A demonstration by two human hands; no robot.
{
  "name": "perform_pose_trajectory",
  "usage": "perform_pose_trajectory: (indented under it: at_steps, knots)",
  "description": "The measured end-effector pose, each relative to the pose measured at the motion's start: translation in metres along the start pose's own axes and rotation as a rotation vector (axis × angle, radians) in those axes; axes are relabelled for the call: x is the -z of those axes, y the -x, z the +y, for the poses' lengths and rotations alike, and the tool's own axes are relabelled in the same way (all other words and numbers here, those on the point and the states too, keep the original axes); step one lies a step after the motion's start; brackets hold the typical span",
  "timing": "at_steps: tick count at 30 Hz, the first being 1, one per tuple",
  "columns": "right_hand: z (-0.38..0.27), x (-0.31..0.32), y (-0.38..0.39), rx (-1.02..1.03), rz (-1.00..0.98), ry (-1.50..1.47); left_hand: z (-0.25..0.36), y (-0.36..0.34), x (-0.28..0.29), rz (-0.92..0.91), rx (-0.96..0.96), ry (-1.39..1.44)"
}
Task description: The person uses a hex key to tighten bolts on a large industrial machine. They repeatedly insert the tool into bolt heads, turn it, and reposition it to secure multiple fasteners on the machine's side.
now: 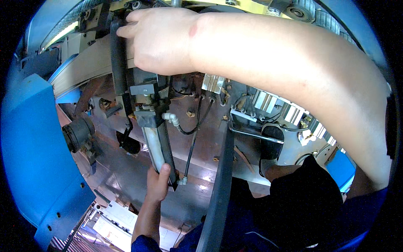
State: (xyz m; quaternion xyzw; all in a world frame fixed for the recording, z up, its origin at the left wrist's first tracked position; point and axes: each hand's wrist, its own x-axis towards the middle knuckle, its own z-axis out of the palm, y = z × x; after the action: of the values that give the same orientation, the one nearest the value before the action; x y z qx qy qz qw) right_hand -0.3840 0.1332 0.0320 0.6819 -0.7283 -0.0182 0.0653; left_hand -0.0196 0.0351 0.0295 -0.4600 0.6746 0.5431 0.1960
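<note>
My left hand [158,184] grips the lower end of a pneumatic cylinder [155,145], thumb lying along its side. The cylinder has a silvery body, a dark head block and a white elbow fitting [171,119] with a black air hose [192,131]. My right forearm sweeps across the top of the view. At its end my right hand [164,41] is closed, with its fingertips at the upper part of a black upright bar [119,59]. Part of that grip is hidden behind the hand. Beneath the bar sits a metal bracket [122,105].
A blue panel [37,155] stands at the left. A dark frame bar [218,193] rises in front of me. Metal valve blocks [268,103] with hoses lie to the right. A beige belt [86,63] runs at upper left. White papers [113,227] lie below left.
</note>
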Motion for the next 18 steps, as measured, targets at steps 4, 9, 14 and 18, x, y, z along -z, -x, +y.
perform_pose_trajectory:
  at_steps: [4, 9, 14, 18]
  knots:
    - [-0.0054, -0.0073, -0.0081, -0.055, 0.010, -0.087, 0.0018, 0.0006, -0.0023, 0.041, 0.014, -0.031]
    - [-0.0024, 0.0005, -0.0056, -0.030, -0.100, -0.098, 0.0067, -0.0013, -0.0050, 0.027, 0.012, -0.043]
    - [-0.0042, -0.0001, -0.0048, -0.024, -0.084, -0.148, 0.0091, 0.0006, -0.0046, 0.024, 0.013, -0.039]
    - [-0.0015, 0.0000, -0.0067, -0.023, -0.078, -0.173, 0.0072, 0.0016, -0.0034, 0.032, 0.011, -0.046]
